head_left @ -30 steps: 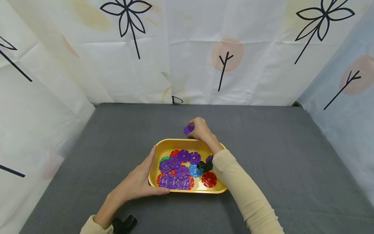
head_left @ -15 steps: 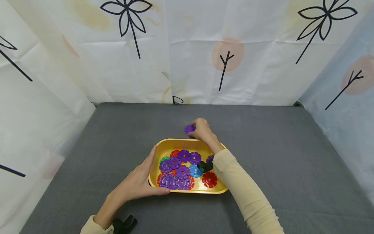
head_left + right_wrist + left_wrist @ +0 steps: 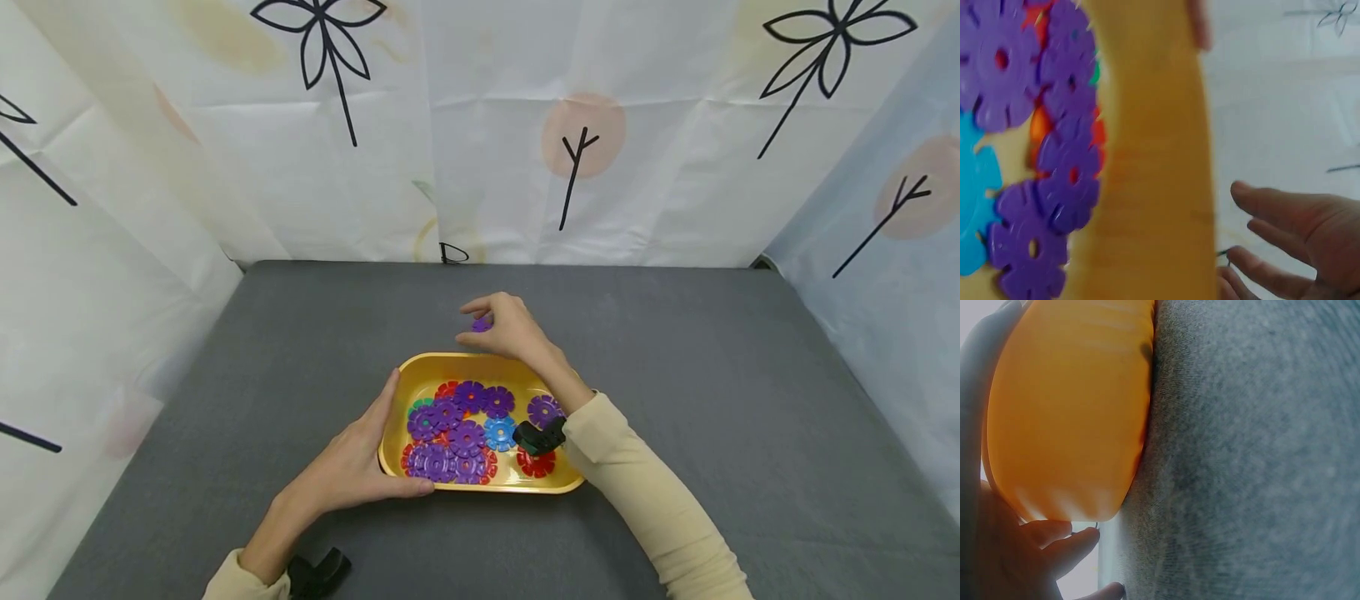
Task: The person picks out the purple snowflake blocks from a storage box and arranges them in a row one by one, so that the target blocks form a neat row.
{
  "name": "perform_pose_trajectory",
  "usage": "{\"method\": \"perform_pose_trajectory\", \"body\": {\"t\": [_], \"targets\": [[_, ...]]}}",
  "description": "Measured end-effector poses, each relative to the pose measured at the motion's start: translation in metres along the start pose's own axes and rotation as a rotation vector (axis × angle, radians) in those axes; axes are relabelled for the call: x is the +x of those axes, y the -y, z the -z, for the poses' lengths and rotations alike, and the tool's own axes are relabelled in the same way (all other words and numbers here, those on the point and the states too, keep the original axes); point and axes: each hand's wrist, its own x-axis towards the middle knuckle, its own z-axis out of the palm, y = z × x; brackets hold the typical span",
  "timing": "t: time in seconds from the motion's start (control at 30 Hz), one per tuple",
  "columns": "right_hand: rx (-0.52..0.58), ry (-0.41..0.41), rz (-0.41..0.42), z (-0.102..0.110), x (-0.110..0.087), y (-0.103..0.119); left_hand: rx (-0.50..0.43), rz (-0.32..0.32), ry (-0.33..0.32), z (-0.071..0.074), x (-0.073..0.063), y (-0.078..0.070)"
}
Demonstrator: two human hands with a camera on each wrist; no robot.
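Note:
My left hand [image 3: 352, 467] holds the left end of a yellow plastic tray [image 3: 510, 479], thumb along its near rim and fingers along its left side. The left wrist view shows the tray's outer wall [image 3: 1072, 419] close up. Behind the tray's far rim, my right hand [image 3: 510, 329] has its thumb and fingers spread apart. A purple flower-shaped disc [image 3: 481, 325] shows in the gap between them, partly hidden by the hand. In the right wrist view the right hand [image 3: 1310, 237] appears with nothing pinched in its fingers.
Inside the tray are several notched flower discs: purple ones [image 3: 467, 437], a blue disc [image 3: 499, 433], a red disc [image 3: 536, 463] and a partly covered green one. A grey cloth-covered table [image 3: 675, 375] lies beneath. A patterned white curtain [image 3: 487, 183] stands behind it.
My right hand has loosened its pinch on the purple disc, and its fingers have spread. Its wrist has shifted slightly right, uncovering a purple disc in the tray. The left hand stays put.

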Motion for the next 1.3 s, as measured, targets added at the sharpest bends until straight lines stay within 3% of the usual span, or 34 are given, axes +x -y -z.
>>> {"method": "perform_pose_trajectory", "body": {"t": [0.13,0.33,0.6,0.8,1.3], "targets": [[0.049,0.082,0.114,0.001,-0.011,0.013,-0.013,-0.024,-0.006,0.000,0.000,0.002],[0.083,0.283,0.258,-0.008,-0.019,0.020,-0.013,-0.029,0.002,0.001,0.001,0.002],[0.062,0.473,0.289,-0.015,-0.022,0.008,-0.001,-0.013,0.025,0.001,0.001,0.002],[0.014,0.511,0.291,-0.025,-0.024,0.005,-0.001,-0.008,0.020,0.002,0.001,0.002],[-0.128,0.517,0.282,-0.044,-0.023,0.005,0.009,-0.014,0.018,0.002,0.002,0.002]]}}
